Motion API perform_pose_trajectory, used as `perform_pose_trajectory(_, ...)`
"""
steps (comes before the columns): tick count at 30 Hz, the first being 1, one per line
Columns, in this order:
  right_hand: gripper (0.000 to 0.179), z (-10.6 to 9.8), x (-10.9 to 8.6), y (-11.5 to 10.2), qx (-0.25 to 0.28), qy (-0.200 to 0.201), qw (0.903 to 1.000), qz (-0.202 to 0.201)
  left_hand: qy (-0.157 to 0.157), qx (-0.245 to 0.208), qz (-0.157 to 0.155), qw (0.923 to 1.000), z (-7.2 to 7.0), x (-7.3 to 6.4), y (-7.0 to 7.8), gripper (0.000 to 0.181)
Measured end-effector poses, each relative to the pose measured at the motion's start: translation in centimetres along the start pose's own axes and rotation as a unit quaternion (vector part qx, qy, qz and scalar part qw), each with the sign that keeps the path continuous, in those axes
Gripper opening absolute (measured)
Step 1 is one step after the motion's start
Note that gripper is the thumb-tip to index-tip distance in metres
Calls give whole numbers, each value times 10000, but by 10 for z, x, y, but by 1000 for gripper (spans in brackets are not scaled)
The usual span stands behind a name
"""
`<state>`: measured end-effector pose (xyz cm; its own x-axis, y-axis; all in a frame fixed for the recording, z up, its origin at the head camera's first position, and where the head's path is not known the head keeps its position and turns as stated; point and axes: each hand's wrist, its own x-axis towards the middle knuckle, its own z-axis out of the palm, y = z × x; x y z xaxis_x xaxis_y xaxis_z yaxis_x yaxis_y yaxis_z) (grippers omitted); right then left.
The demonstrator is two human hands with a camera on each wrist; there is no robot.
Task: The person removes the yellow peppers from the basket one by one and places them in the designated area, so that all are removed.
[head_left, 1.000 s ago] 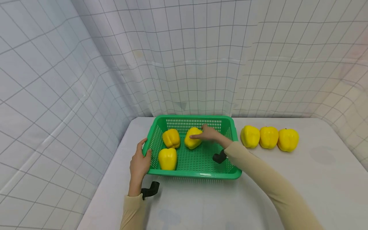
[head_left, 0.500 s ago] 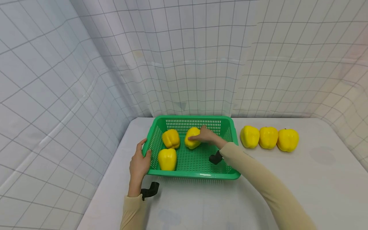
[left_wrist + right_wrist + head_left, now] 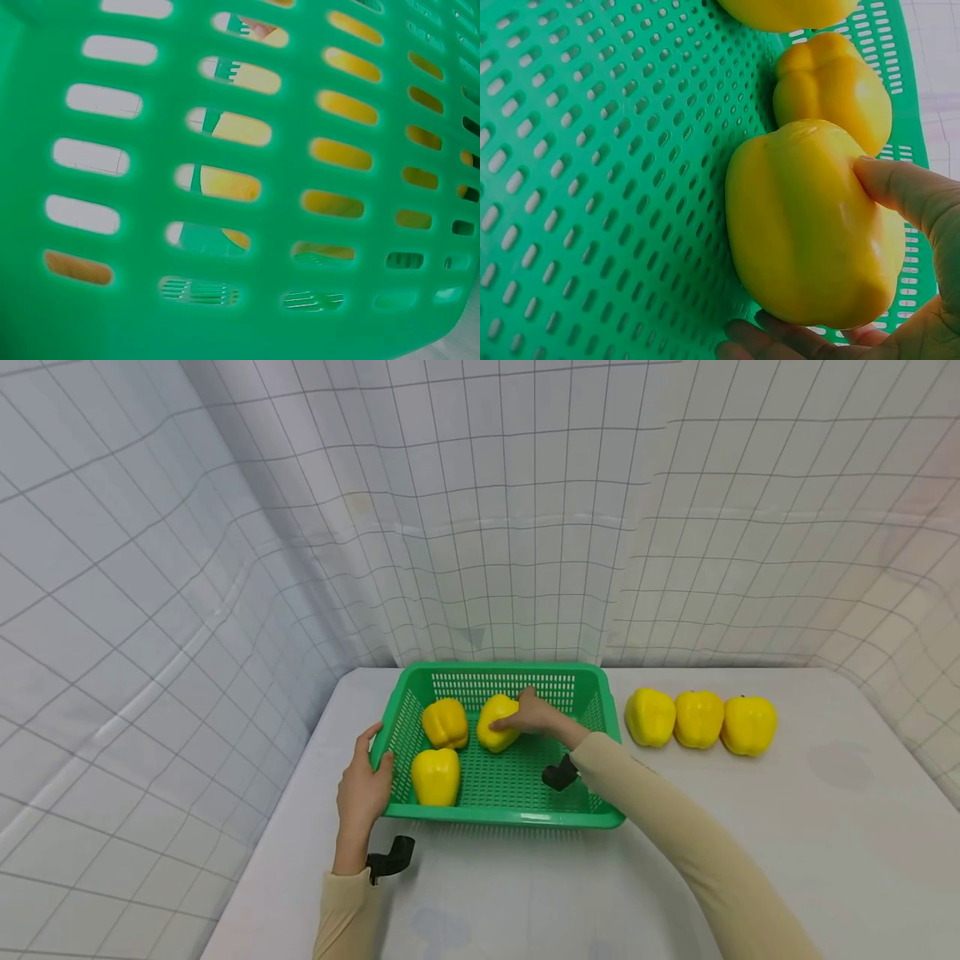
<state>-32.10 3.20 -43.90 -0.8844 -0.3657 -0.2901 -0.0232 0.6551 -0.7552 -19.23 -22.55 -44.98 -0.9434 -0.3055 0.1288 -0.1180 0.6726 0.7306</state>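
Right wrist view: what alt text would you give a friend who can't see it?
A person's right hand grips a glossy yellow bell pepper inside a green perforated plastic basket. Beyond it lies a second yellow bell pepper, and a third yellow bell pepper is cut off by the picture's top edge.

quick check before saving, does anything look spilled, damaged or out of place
Nothing stands out. The green basket stands upright on the table, the left hand gripping its side. Inside, the right hand holds a yellow pepper near two others; three more sit in a row outside. No spill or damage shows.
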Motion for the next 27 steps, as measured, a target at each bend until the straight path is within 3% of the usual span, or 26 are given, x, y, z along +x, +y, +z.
perform_pose_trajectory(14,78,0,-1,2,257,-100,9995,-177,16,20,-4,10000,0,0,-2,49)
perform_pose_trajectory(27,75,-6,-11,-5,471,-166,9983,-315,23,13,13,10000,0,1,-2,49)
